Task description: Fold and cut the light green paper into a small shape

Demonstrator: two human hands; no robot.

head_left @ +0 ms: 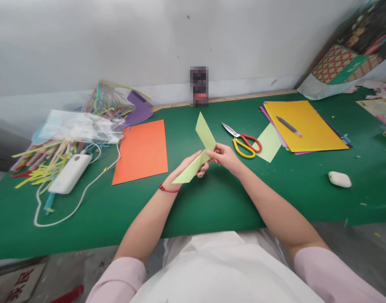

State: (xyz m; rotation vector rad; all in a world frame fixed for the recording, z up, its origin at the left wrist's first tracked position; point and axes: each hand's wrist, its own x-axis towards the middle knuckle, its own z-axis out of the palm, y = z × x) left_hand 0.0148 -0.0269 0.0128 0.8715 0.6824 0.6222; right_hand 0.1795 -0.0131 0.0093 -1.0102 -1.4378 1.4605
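Observation:
Both hands hold a folded strip of light green paper point(205, 132) above the green table. Its upper part stands up away from me, while the lower part slants down over my left wrist. My left hand point(202, 167) is closed under the paper, with some fingers hidden behind it. My right hand point(223, 156) pinches the paper near the bend between thumb and fingers. Just right of the hands lie scissors point(240, 141) with one red and one yellow handle loop. Their handles rest partly over another light green sheet point(270, 144).
An orange sheet point(142, 151) lies left of my hands. Farther left are a white power bank point(70, 173) with a cable and a heap of paper strips point(35, 162). To the right, a pen point(288, 125) rests on stacked coloured paper point(319, 132), near a white case point(339, 179).

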